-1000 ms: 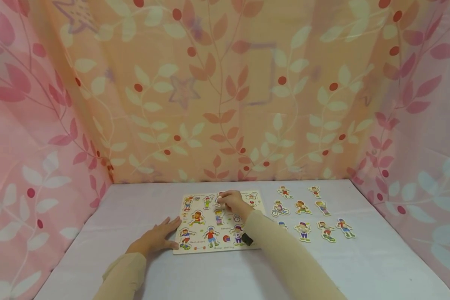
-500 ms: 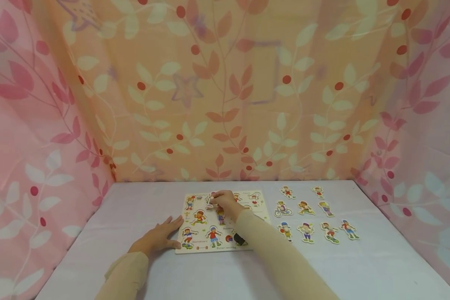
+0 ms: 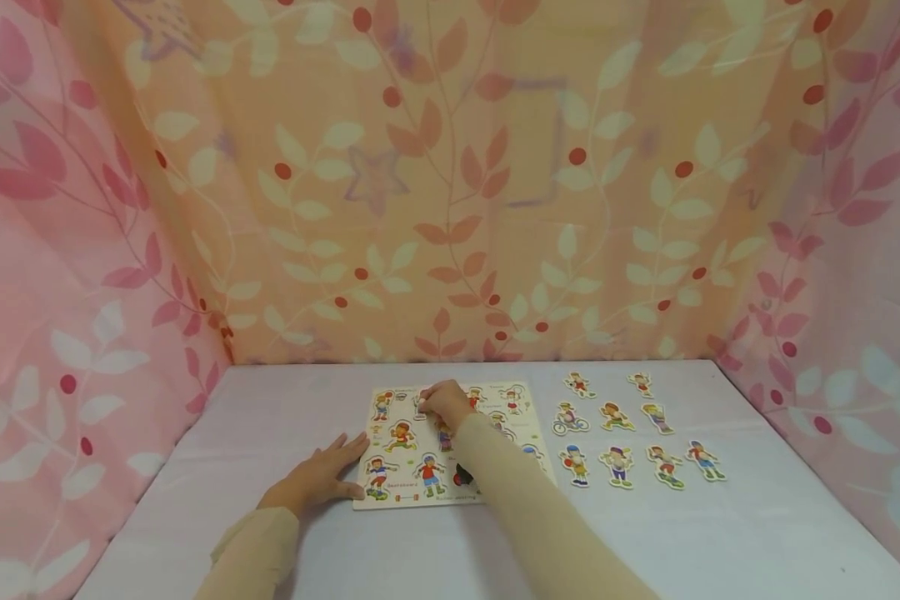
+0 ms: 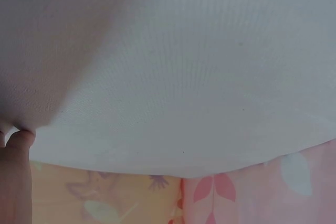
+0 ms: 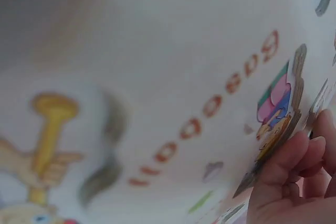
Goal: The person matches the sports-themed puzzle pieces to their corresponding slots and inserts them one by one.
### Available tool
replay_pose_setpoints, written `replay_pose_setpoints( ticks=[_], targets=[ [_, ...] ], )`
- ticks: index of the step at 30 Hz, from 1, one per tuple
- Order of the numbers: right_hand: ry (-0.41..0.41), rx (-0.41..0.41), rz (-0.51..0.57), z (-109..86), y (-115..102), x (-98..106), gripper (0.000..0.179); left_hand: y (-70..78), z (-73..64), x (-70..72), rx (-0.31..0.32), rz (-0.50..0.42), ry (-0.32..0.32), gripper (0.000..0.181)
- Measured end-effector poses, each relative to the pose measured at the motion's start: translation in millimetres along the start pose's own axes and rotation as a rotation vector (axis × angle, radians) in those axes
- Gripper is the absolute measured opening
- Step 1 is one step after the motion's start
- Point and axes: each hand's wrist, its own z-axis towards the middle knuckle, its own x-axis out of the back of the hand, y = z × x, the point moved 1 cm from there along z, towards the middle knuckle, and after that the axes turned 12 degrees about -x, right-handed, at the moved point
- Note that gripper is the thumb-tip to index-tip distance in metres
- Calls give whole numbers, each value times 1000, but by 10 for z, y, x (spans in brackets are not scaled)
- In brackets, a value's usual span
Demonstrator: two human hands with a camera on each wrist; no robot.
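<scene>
A pale puzzle board printed with children playing sports lies flat on the table. My left hand rests beside it, fingers spread and fingertips at its left edge; one digit of that hand shows at the side of the left wrist view. Over the board's upper row, my right hand pinches a small figure puzzle piece, mostly hidden by the fingers. In the right wrist view the curled right hand is low over the board, close to a cut-out picture below the printed word "Baseball".
To the right of the board several loose figure pieces lie in rows, among them a cyclist, a baseball player and a roller skater. A white cloth covers the table. Flowered curtains enclose the back and sides.
My right hand has moved left along the board's upper row with the puzzle piece, then stayed about there over the last half second. The left hand keeps its place; the head view has shifted slightly.
</scene>
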Motion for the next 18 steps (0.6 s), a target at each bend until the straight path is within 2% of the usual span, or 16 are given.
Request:
replay_pose_setpoints(
  ticks=[4,6,12,18],
  targets=[
    [33,-13,-107,44,-34,-24,19,-3,3,13,6,-4,-1,94],
    [26,-28,-125,35,-62,-22,21,-10,4,24,-6,-2,2,94],
    [-38,-58,-67,-44,-96,-6,30,-30,-7,43,-42,9,4,94],
    [-43,-50,-61,-70,-54,4,38,-8,-4,18,-29,-15,-1,95]
  ],
)
